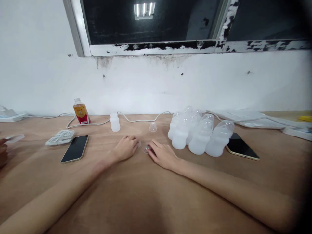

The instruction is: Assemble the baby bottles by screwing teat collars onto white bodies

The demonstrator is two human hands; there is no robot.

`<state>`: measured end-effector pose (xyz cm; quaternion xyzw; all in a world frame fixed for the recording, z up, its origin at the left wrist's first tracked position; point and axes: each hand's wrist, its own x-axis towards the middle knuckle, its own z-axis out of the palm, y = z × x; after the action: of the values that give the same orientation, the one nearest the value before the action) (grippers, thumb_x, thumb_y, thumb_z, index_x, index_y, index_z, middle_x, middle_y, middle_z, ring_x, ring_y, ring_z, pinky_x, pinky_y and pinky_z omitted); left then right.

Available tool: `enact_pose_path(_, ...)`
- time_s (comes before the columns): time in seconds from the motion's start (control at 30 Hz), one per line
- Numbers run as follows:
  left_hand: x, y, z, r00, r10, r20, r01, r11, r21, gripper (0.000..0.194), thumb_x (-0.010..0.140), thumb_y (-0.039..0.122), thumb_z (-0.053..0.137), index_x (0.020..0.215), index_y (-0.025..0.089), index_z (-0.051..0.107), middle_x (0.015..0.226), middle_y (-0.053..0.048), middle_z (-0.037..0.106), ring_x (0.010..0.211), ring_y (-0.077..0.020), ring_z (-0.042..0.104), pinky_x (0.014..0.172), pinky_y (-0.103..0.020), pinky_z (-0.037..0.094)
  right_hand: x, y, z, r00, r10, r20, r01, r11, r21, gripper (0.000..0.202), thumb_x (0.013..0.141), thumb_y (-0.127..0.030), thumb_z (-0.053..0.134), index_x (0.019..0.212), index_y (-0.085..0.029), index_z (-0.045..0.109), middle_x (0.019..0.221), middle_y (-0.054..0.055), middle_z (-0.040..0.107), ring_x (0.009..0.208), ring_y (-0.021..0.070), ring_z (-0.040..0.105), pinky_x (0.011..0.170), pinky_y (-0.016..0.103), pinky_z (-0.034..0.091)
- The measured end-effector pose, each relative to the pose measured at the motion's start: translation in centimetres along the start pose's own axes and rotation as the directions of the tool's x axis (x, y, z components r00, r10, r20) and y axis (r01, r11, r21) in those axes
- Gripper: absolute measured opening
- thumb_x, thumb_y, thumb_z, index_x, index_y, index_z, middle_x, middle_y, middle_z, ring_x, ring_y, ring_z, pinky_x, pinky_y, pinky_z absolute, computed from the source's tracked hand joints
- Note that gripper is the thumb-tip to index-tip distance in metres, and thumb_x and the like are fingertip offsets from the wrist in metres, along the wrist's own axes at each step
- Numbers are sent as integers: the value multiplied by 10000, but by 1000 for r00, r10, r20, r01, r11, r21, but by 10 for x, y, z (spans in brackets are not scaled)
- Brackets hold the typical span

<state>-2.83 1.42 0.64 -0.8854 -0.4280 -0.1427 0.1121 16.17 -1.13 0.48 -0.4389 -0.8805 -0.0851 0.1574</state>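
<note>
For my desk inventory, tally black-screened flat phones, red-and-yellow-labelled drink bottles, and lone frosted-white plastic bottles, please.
Black-screened flat phones: 2
Red-and-yellow-labelled drink bottle: 1
Lone frosted-white plastic bottle: 1
Total: 4

The table point(151, 201) is surfaced in smooth, brown wood-look sheet with a soft, low sheen. Frosted, matt, whitish plastic is seen in the bottle bodies point(199, 143), while their domed caps point(206, 122) are clear and glossy. Glossy dark glass is shown on the phones point(75, 148), edged with a shiny, metal-looking rim. The wall point(146, 84) is finished in matt white; the window frame point(156, 48) is roughened by flaking white paint.
</note>
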Motion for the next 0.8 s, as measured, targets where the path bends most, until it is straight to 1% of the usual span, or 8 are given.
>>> enact_pose_path(0.03, -2, 4, 0, 1000, -7, -29, 7, 1000, -15, 272, 832, 294, 329, 996, 176, 511, 929, -79, 554, 902, -210, 512, 812, -350, 376, -1, 0, 1, 1000, 2, 3, -2, 1000, 5, 293, 857, -348, 273, 996, -181, 469, 955, 61, 533, 730, 174, 553, 597, 272, 371)
enact_pose_path(0.13, -2, 8, 6, 990, -99, -101, 88, 991, -100, 275, 801, 356, 389, 963, 176, 520, 894, -72, 536, 854, -204, 512, 764, -341, 401, 1, 2, 2, 999, 14, 36, -15, 1000, 25, 300, 847, -378, 296, 988, -188, 481, 964, 63, 510, 697, 156, 551, 583, 269, 370)
enact_pose_path(0.23, -1, 4, 15, 984, -143, -104, 118, 970, -212, 281, 787, 367, 412, 966, 171, 505, 898, -63, 513, 798, -176, 521, 700, -299, 431, 3, 3, 2, 999, 13, 44, -15, 999, 42, 295, 837, -394, 318, 972, -195, 489, 960, 61, 499, 681, 148, 544, 572, 267, 369)
enact_pose_path(0.4, -1, 0, 19, 989, -128, -72, 104, 957, -269, 280, 786, 347, 411, 998, 175, 474, 933, -57, 493, 796, -164, 522, 687, -290, 445, 1, 2, 1, 1000, 8, 26, -9, 998, 62, 286, 838, -380, 322, 973, -193, 490, 941, 60, 498, 705, 152, 537, 601, 271, 372)
enact_pose_path(0.53, -2, 3, 15, 991, -101, -90, 72, 958, -278, 264, 780, 311, 420, 1002, 176, 462, 948, -65, 495, 850, -182, 511, 741, -317, 437, 1, 1, 1, 999, 41, 26, -43, 996, 84, 295, 851, -336, 301, 1069, -187, 433, 991, 76, 497, 752, 163, 540, 622, 277, 374)
enact_pose_path(0.63, -3, 5, 10, 977, -131, -167, 68, 940, -335, 301, 777, 287, 426, 1057, 178, 416, 1002, -74, 482, 894, -190, 498, 781, -334, 426, 1, 2, 1, 999, 36, 6, -36, 994, 107, 299, 858, -301, 281, 1103, -170, 393, 1025, 85, 499, 822, 176, 532, 664, 285, 376)
enact_pose_path(0.73, -2, 4, 8, 943, -196, -269, 62, 898, -435, 330, 791, 256, 406, 1109, 181, 364, 1066, -80, 453, 868, -163, 506, 766, -310, 438, 1, 3, 2, 1000, 30, -5, -30, 994, 107, 290, 856, -292, 283, 1095, -170, 392, 1028, 80, 503, 824, 180, 534, 658, 286, 378)
enact_pose_path(0.8, -1, 4, 8, 947, -180, -265, 30, 873, -486, 300, 781, 247, 426, 1071, 185, 384, 1052, -72, 465, 856, -151, 511, 756, -295, 445, 0, 3, 2, 999, 32, -3, -31, 994, 101, 287, 855, -291, 284, 1093, -173, 393, 1024, 79, 502, 810, 178, 538, 645, 284, 378)
